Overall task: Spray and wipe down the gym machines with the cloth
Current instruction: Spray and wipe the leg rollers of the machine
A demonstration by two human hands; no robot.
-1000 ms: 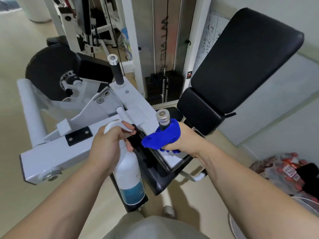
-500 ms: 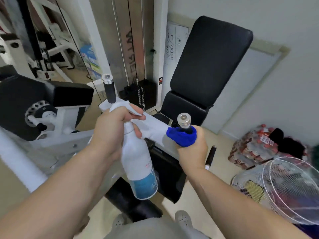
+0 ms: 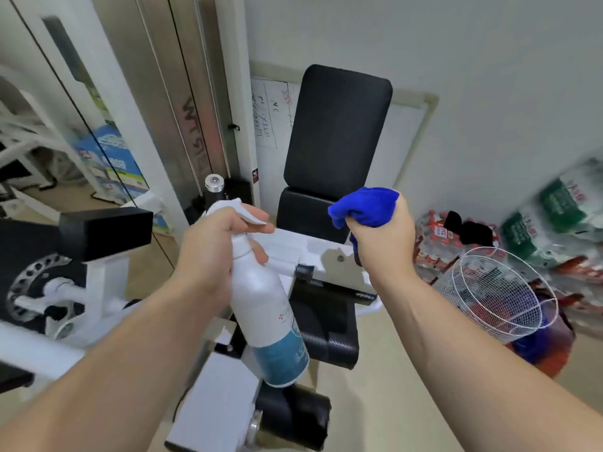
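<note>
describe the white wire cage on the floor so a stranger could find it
Start at the machine's tall black backrest and look right, to the packs of red-capped bottles by the wall. In front of them lies the white wire cage, the only see-through domed mesh among solid packs.

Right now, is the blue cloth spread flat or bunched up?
Bunched up: the blue cloth is a crumpled wad gripped in the right hand.

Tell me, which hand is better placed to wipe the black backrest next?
Probably the right hand: it grips the cloth, held up before the backrest. The left hand is busy holding the bottle, lower and further left.
</note>
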